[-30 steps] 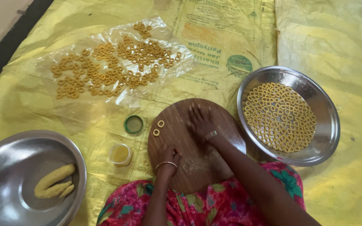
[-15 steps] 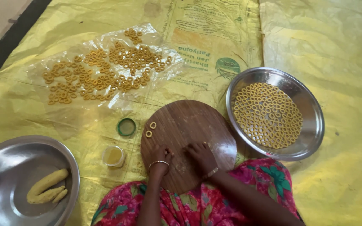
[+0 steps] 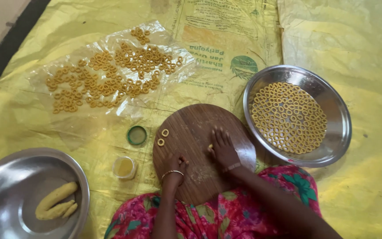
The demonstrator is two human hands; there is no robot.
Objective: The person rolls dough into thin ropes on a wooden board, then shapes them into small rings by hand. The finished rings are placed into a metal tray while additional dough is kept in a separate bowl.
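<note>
On the round wooden board [image 3: 200,132] in front of your knees, your right hand [image 3: 223,148] lies palm down with the fingers stretched flat and close together, pressing on a small piece of yellow dough [image 3: 209,146] that peeks out at the thumb side. Your left hand [image 3: 175,163] rests near the board's near edge, fingers curled in loosely; you cannot tell whether it holds anything. Two finished dough rings [image 3: 162,137] sit at the board's left edge, well apart from both hands. Just off that edge on the yellow sheet [image 3: 368,66] lie a green lid [image 3: 136,135] and a small open jar [image 3: 124,167]. By the board's right edge stands a steel plate [image 3: 339,132] filled with rings. At the sheet's near left corner another steel plate [image 3: 5,177] holds dough rolls [image 3: 56,201]. Beyond the board's far edge, a clear plastic sheet [image 3: 67,128] carries many more rings.
</note>
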